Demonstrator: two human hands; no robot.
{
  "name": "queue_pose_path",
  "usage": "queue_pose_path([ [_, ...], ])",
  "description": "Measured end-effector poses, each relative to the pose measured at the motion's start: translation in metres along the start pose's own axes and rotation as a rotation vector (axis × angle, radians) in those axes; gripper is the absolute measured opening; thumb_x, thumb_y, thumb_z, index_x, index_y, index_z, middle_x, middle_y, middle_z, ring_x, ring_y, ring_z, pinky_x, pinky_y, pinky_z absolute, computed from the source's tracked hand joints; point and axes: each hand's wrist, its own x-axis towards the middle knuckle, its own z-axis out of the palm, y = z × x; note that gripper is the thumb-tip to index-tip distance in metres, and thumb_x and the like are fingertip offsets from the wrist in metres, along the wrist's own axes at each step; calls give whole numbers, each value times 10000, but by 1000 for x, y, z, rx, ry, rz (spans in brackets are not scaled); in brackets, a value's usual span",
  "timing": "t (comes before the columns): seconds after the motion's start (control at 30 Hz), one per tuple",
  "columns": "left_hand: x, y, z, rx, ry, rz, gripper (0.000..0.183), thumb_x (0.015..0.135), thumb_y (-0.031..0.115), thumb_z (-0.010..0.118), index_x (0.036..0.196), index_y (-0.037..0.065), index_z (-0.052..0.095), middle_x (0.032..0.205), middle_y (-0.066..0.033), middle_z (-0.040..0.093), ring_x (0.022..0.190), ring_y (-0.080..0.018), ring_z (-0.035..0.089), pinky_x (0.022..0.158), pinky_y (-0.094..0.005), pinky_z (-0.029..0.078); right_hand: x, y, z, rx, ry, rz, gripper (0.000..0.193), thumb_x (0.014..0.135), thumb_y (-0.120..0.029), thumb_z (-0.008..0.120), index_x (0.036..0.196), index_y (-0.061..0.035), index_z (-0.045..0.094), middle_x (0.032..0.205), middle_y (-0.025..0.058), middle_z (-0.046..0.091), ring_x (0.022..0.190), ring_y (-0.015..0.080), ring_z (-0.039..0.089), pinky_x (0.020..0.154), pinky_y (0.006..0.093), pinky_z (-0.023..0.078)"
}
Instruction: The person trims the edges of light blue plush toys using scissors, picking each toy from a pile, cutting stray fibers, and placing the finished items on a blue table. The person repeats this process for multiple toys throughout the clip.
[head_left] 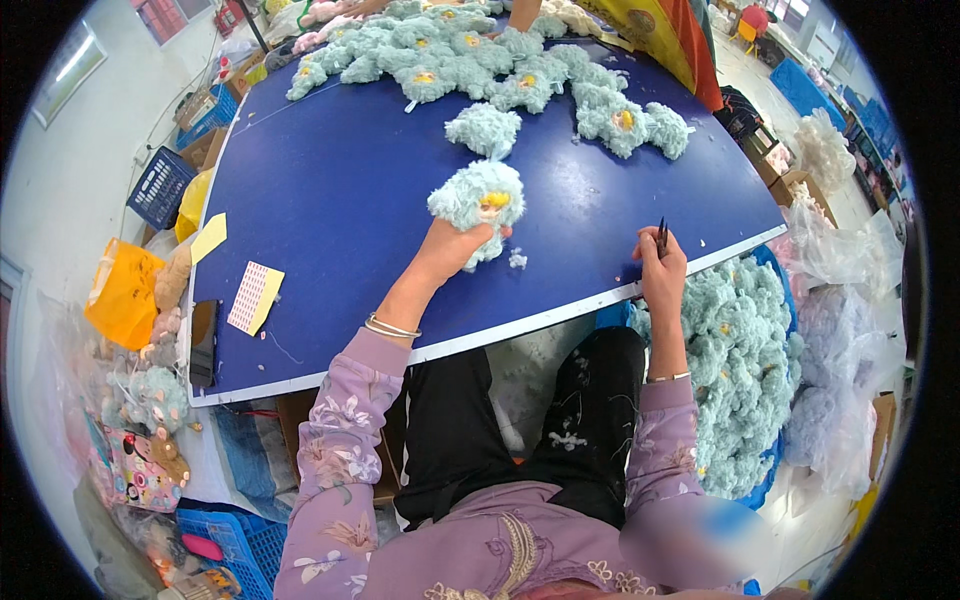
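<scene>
Now left hand grips plush toy; right hand pinches tweezers.

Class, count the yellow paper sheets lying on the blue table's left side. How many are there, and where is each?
2. A plain yellow sheet lies near the blue table's left edge; a yellow sheet of small white stickers lies just below it, nearer the front edge. None seem hidden.

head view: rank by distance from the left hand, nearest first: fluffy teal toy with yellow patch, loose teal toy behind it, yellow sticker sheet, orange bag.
1. Fluffy teal toy: held in the left hand.
2. Loose teal toy: just beyond, mid-table.
3. Yellow sticker sheet: left part of the table.
4. Orange bag: off the table's left edge.
</scene>
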Motion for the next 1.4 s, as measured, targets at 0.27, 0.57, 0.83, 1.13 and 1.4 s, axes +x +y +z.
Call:
queue_pose_path([
  [0.27,2,-5,4,-60,-82,-109,365,876,166,591,1202,13,526,983,-95,652,801,-156,638,660,-305,532,-13,-16,25,100,-111,109,208,952,-163,552,894,22,629,709,13,606,656,77,528,601,230,408],
  [0.57,-9,-11,14,-14,-146,-68,307,937,205,567,1196,39,571,1046,-41,627,869,-99,592,700,-253,493,-44,-56,79,299,-426,80,251,893,-157,657,1045,24,571,904,12,601,783,69,533,727,221,446],
  [0.83,-10,3,20,80,-189,-226,258,956,275,561,1006,28,617,808,-25,631,640,-85,565,558,-229,455,-46,-61,80,222,-371,202,150,930,-107,577,931,42,592,756,38,614,695,98,583,655,248,464],
  [1.13,-11,-4,29,10,-218,-239,274,973,272,517,858,32,585,670,1,527,552,-65,462,468,-220,339,-55,-58,86,171,-293,45,329,816,-151,746,1013,28,553,782,8,579,643,44,427,557,217,386],
  [1.4,-12,-3,42,367,-50,-226,282,867,240,636,783,-28,612,645,-38,599,523,-87,542,482,-259,436,-59,-56,89,18,-142,16,199,829,-110,673,942,23,575,726,62,611,632,69,521,570,255,447],
])
